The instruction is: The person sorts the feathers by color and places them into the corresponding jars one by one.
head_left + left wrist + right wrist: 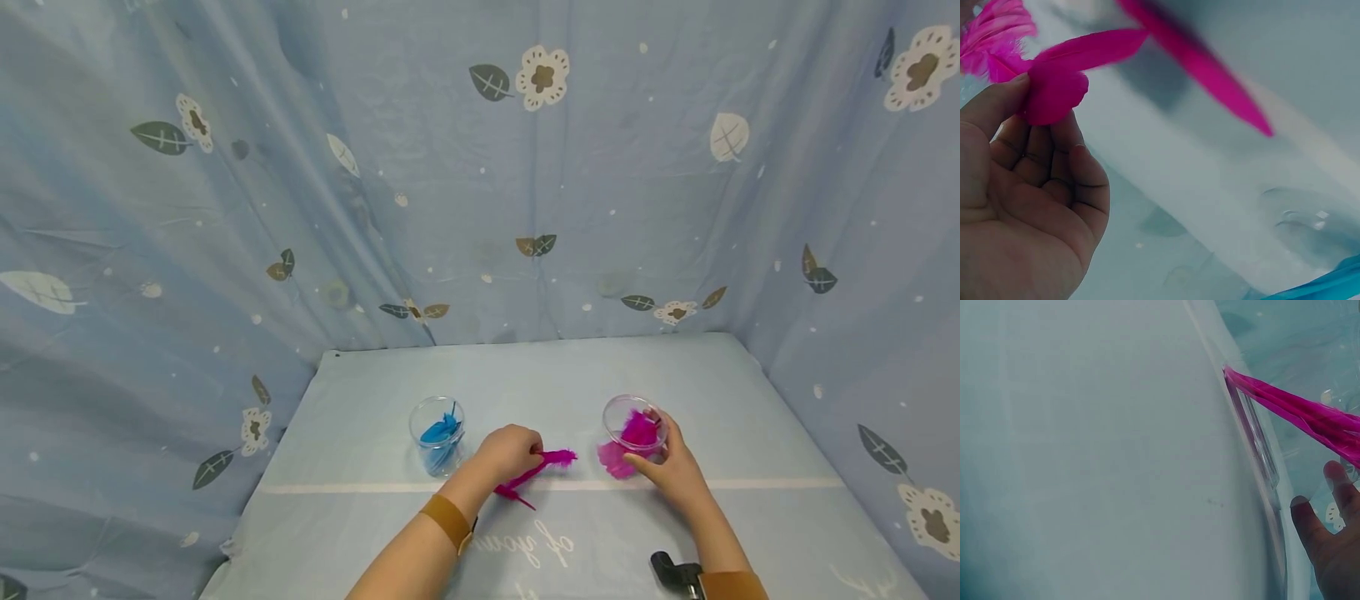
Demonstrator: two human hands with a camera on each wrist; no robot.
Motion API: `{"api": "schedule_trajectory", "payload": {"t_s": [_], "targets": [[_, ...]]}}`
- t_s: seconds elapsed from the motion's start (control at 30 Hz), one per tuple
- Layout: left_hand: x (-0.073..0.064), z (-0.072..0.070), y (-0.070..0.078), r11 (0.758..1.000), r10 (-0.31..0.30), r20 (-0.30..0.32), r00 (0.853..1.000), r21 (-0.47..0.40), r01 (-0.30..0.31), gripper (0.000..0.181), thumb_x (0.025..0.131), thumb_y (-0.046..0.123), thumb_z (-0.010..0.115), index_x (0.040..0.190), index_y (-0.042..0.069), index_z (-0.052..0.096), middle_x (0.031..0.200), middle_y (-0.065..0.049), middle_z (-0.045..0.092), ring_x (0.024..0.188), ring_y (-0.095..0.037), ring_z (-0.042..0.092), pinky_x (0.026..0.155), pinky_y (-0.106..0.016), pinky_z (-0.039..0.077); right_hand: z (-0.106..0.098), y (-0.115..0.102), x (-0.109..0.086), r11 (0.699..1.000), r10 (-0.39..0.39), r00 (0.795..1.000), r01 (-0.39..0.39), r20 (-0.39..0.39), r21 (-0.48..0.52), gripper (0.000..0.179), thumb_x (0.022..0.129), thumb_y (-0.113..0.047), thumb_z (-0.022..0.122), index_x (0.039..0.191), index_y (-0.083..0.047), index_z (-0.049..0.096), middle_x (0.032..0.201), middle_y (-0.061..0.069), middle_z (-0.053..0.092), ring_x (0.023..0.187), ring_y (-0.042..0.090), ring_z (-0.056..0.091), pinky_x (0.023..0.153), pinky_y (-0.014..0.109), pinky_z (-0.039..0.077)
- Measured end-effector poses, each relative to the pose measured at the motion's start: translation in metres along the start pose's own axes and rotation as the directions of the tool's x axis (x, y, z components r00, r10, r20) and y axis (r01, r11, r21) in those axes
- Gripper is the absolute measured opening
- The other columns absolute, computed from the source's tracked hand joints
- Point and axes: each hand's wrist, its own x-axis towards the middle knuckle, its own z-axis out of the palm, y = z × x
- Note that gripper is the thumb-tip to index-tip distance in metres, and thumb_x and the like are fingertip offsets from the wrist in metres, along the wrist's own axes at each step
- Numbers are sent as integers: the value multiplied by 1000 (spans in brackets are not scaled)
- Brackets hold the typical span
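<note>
Magenta feathers [1054, 94] are pinched between the thumb and fingers of my left hand [507, 454], over the middle of the table. Another magenta feather [1210, 69] extends past them in the left wrist view; whether it is held or lies on the table I cannot tell. My right hand [678, 467] grips a clear plastic cup [617, 410] from its right side, thumb in front. Magenta feathers [639, 429] fill part of that cup. In the right wrist view, two fingertips of the right hand [1335, 550] show below magenta feathers [1297, 409]; the rest is cut off.
A second clear cup [420, 417] with blue feathers [442, 433] stands left of the left hand. The pale cloth on the table [525, 375] has a white stripe and lettering. Blue patterned curtains [600, 167] enclose the back and sides.
</note>
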Motion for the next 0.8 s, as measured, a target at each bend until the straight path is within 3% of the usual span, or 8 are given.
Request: {"api": "schedule_trajectory", "payload": {"t_s": [0.17, 0.4, 0.63, 0.8], "targets": [[4, -13, 8, 999, 33, -25, 999, -4, -33, 11, 90, 33, 72, 96, 24, 71, 76, 11, 61, 69, -8, 54, 68, -23, 49, 1, 1, 1, 1000, 0, 1000, 0, -4, -16, 110, 81, -43, 80, 159, -14, 8, 157, 29, 26, 139, 56, 30, 107, 66, 34], [7, -29, 20, 997, 79, -49, 996, 9, -79, 13, 92, 32, 70, 100, 23, 74, 83, 11, 66, 75, -7, 55, 75, -24, 52, 1, 3, 0, 1000, -5, 1000, 5, -3, -8, 109, 82, -42, 79, 159, -13, 7, 157, 30, 26, 140, 56, 30, 108, 66, 33], [7, -34, 22, 995, 103, -44, 994, 3, -103, 28, 93, 29, 69, 121, 25, 70, 93, 8, 68, 79, -6, 57, 74, -21, 52, 2, -2, -1, 1000, -1, 1000, 1, 5, -26, 109, 83, -42, 78, 159, -12, 5, 156, 32, 26, 137, 58, 33, 107, 65, 34], [10, -36, 24, 993, 120, -104, 987, -3, -121, 20, 94, 32, 67, 111, 24, 73, 90, 11, 68, 78, -5, 56, 76, -20, 52, 1, -6, -4, 1000, 10, 1000, -10, 10, -16, 110, 83, -41, 78, 158, -9, 3, 156, 32, 24, 137, 59, 31, 106, 65, 34]]}}
